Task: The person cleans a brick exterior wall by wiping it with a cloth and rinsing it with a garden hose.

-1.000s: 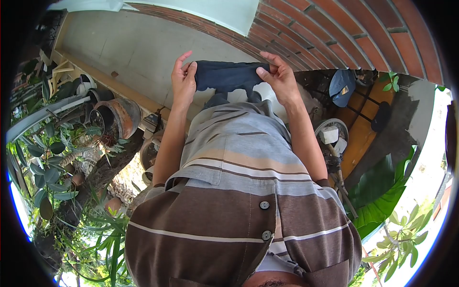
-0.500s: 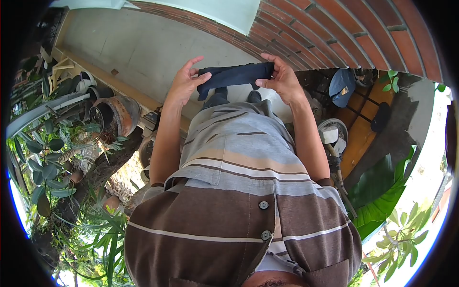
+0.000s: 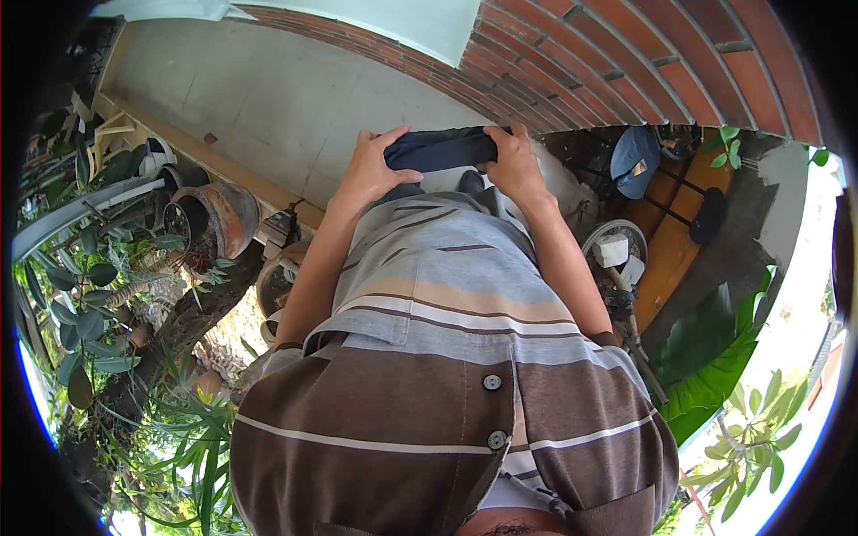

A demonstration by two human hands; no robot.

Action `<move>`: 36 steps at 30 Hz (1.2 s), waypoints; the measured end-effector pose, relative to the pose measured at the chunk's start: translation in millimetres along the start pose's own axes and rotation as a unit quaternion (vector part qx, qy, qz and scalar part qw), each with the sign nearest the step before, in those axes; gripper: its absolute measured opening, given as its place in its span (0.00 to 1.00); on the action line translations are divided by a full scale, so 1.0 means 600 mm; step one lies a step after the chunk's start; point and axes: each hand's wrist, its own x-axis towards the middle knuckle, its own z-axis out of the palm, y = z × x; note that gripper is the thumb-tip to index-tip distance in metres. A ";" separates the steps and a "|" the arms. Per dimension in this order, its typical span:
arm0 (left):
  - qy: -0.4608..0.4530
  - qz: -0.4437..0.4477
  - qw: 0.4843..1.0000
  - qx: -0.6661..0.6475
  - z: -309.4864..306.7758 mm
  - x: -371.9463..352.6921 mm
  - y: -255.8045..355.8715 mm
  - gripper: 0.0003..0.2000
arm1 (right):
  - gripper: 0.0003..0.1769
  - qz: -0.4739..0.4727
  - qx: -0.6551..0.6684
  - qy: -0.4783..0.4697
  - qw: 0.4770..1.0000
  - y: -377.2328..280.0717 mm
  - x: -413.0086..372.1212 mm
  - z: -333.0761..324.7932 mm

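A dark navy folded cloth [image 3: 440, 150] stretches between my two hands, held out in front of my body above my feet. My left hand [image 3: 374, 168] grips its left end, thumb below and fingers along the upper edge. At the other end my right hand [image 3: 516, 163] pinches the cloth, its fingers on top and the thumb partly behind the fabric. The cloth looks like a flat, long band; what kind of item it is I cannot make out.
A red brick wall [image 3: 617, 62] rises ahead and to the right. Clay pots [image 3: 234, 219] and plants line the left side. On the right are a blue cap-like item [image 3: 635, 161], a white block [image 3: 611, 251] and a large green leaf [image 3: 715, 375]. Pale concrete floor [image 3: 259, 89] extends ahead.
Both hands have come closer together, the left moving right and the right slightly left. The cloth between them now looks shorter and neater, with no end hanging at the left.
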 end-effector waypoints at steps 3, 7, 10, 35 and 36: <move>0.007 0.040 0.999 0.016 0.003 -0.001 -0.004 0.36 | 0.25 -0.012 -0.057 0.006 0.998 0.004 0.004 -0.002; -0.033 0.073 0.995 0.051 0.006 0.009 -0.020 0.19 | 0.16 -0.126 -0.089 0.075 0.985 0.013 0.005 -0.016; -0.045 0.191 0.973 0.124 -0.005 0.015 -0.041 0.09 | 0.15 -0.145 0.095 0.013 0.985 0.033 0.019 -0.029; -0.049 -0.150 0.703 -0.693 0.060 0.030 0.012 0.17 | 0.19 -0.279 0.103 -0.025 0.955 -0.069 -0.020 0.011; -0.052 -0.147 0.688 -0.709 0.052 0.028 0.013 0.17 | 0.19 -0.231 0.129 0.026 0.964 -0.066 -0.015 0.003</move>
